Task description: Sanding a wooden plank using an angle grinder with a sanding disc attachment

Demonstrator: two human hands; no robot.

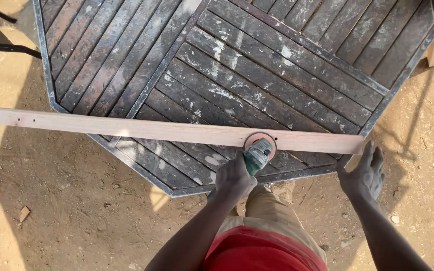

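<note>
Red shirt (264, 251) sat nearest us. Our left hand (234, 176) gripped the angle grinder (258, 152) against the long, stiff wooden plank (126, 128) lying across the slatted table (277, 65); our right hand (363, 173), fingers spread, steadied its end.

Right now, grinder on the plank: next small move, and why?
Probably slide the grinder along the plank toward its far left end. The left hand holds the disc on the plank close to the end that the right hand steadies, and most of the length lies to the left across the slatted table.
</note>
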